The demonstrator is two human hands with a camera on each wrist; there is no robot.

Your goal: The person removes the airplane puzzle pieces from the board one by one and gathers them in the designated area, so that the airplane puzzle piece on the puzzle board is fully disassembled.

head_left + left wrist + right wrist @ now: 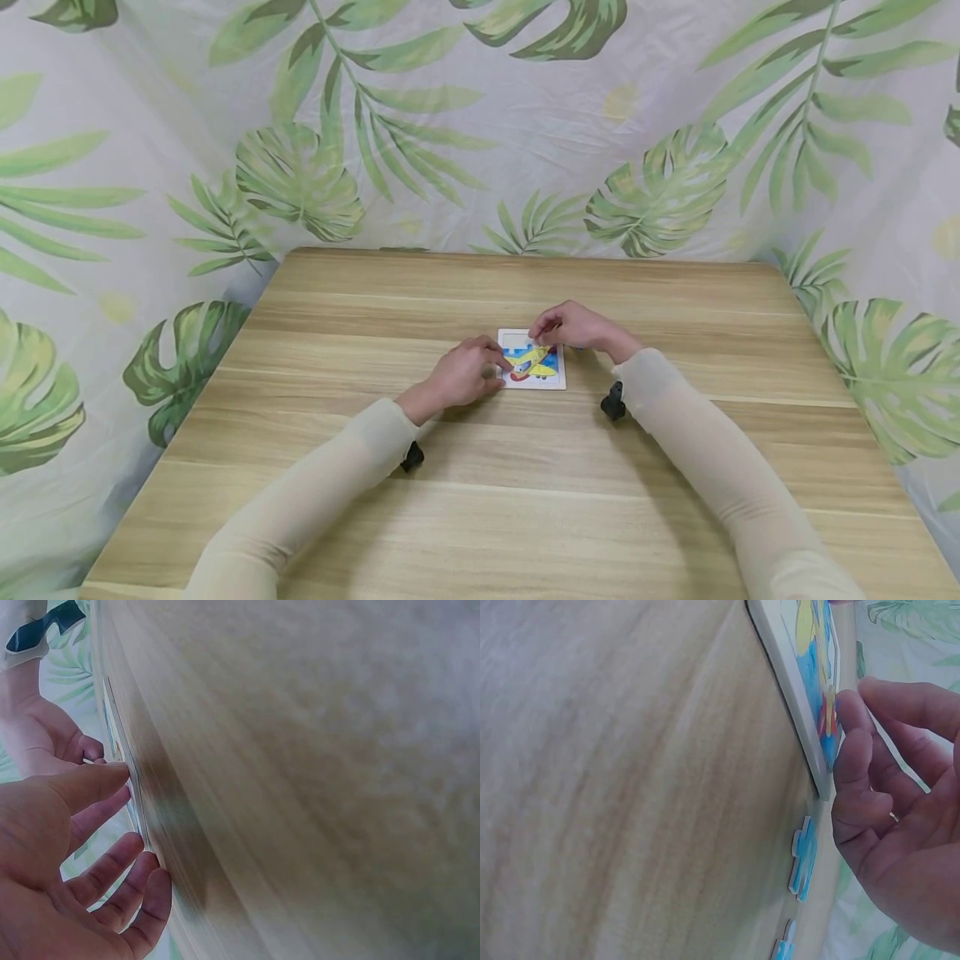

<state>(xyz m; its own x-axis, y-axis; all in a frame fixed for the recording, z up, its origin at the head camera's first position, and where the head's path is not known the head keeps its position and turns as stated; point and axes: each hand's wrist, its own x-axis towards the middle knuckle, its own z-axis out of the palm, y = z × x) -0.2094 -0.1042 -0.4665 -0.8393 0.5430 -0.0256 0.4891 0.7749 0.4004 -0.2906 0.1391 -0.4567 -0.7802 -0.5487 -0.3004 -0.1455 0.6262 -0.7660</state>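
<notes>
A small square jigsaw puzzle board with a white border and a yellow aeroplane picture lies on the table. My left hand rests at its left side, thumb and fingers fairly straight against the edge and one fingertip over the picture. At the upper right of the board, my right hand has its thumb and fingers drawn together, pinching a small puzzle piece that the fingertips mostly hide. A pale unfilled area shows at the picture's upper left. In the right wrist view, a loose blue puzzle piece lies beside the board.
Another blue piece lies farther from the board, partly cut off by the frame. The wooden table extends around both arms. A leaf-patterned cloth hangs behind it. Black wrist-worn devices sit under the sleeves.
</notes>
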